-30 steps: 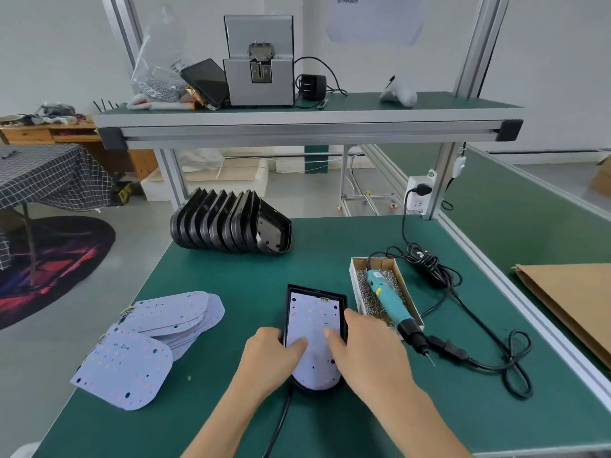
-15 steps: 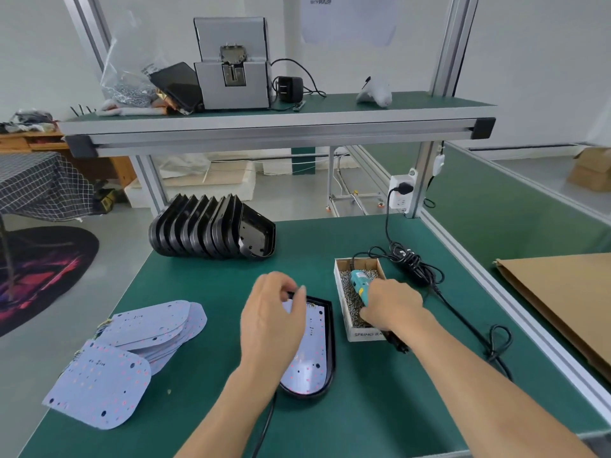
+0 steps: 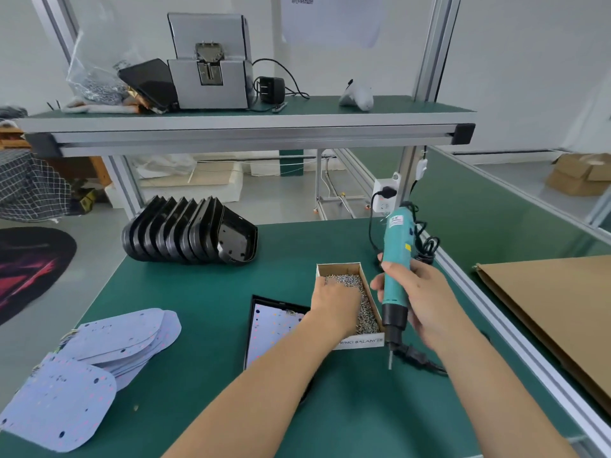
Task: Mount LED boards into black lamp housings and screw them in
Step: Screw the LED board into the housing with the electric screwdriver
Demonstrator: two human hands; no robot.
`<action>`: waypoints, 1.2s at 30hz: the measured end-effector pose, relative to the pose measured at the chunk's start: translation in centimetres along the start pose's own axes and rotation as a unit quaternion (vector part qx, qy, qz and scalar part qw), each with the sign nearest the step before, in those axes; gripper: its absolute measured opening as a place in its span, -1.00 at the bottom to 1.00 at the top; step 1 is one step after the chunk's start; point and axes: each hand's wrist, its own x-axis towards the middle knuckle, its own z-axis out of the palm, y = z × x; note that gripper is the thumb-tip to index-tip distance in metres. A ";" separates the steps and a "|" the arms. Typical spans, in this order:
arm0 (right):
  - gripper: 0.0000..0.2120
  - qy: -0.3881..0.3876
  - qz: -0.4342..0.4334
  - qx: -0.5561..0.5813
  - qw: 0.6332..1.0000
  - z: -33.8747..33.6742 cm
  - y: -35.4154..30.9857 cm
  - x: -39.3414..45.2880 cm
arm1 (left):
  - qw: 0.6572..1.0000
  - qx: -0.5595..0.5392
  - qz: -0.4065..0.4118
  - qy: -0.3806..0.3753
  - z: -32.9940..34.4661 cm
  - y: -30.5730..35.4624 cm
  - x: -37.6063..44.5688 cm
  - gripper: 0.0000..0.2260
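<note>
Your right hand [image 3: 426, 299] is wrapped round the teal electric screwdriver [image 3: 395, 272], held upright w/ the bit pointing down, tip just above the counter [image 3: 205, 292]. Its black cord trails off behind and below that hand. Your left hand [image 3: 334, 302] is down in the cardboard screw box [image 3: 350, 269], fingers buried in the loose screws [image 3: 365, 309]; can't tell if they're pinching any or just resting, since the fingertips are hidden.

Just left of your left wrist sits the black lamp housing [image 3: 254, 312] flat on the counter, w/ an LED board [image 3: 271, 328] lying inside it; your left forearm crosses over its near right corner. The screw box is touching or just beside the housing's right edge, btwn the housing and your right hand.

Further left of your left hand, near the counter's front-left corner, is a fanned pile of spare LED boards [image 3: 99, 358], one lying apart at the front. Beyond your left hand, toward the back of the counter, a row of empty black housings [image 3: 188, 236] stands on edge, leaning together.

Above, on the shelf [image 3: 231, 120]: a grey screw-feeder machine [image 3: 210, 64], a dark tablet [image 3: 148, 82] leaning by it, a plastic bag [image 3: 92, 74] and a black plug adapter [image 3: 271, 89]. Right of your right hand, a flat cardboard sheet [image 3: 555, 312] lies on the neighbouring bench.
</note>
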 end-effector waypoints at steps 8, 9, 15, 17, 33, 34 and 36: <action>-0.81 0.024 -0.026 0.087 0.996 0.9 0.6 -1.0 | 0.999 -0.043 -0.003 -0.009 0.9 -0.2 0.0 -0.81; -0.81 0.029 -0.036 0.111 0.993 1.0 0.6 -1.0 | 0.998 -0.060 -0.004 0.002 1.0 -0.4 -0.1 -0.80; -0.75 0.070 -0.096 0.247 0.962 1.5 0.5 -1.3 | 0.925 -0.363 -0.038 0.108 1.9 -1.3 -1.2 -0.91; -0.74 0.077 -0.114 0.275 0.952 1.9 0.4 -1.3 | 0.834 -0.532 -0.069 0.124 1.6 -1.7 -1.8 -0.93; -0.72 0.090 -0.162 0.360 0.914 4.4 -0.4 -1.5 | 0.353 -0.918 -0.183 0.004 -1.2 -3.9 -6.2 -0.83; -0.72 0.081 -0.167 0.371 0.910 4.7 -0.7 -1.7 | 0.326 -0.930 -0.169 -0.011 -1.4 -4.0 -7.0 -0.84; -0.70 0.061 -0.176 0.388 0.902 5.2 -1.3 -2.2 | 0.281 -0.949 -0.136 -0.031 -1.6 -4.2 -8.8 -0.88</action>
